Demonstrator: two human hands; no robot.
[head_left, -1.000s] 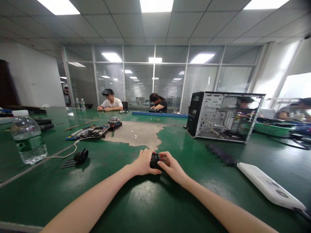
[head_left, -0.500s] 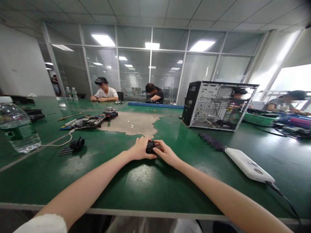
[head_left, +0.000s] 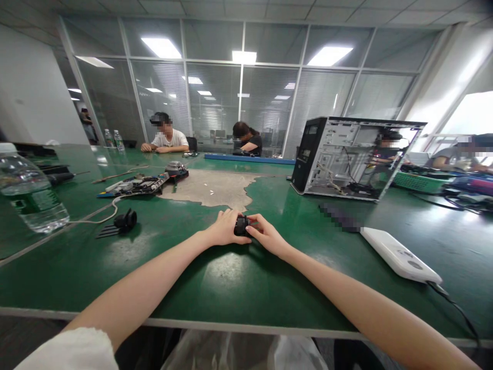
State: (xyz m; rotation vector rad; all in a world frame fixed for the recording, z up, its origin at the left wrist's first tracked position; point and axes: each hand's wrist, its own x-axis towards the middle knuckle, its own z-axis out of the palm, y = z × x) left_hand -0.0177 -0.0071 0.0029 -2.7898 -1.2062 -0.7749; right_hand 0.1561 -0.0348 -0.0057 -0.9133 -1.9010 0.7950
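Black part [head_left: 241,226] sits between the fingers [head_left: 256,235], apparently gripped.

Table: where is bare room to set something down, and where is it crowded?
Bare: table between left forearm, right forearm and near edge; also between right forearm and white device. Crowded: around black part, in left hand and right hand; by basket and cables.
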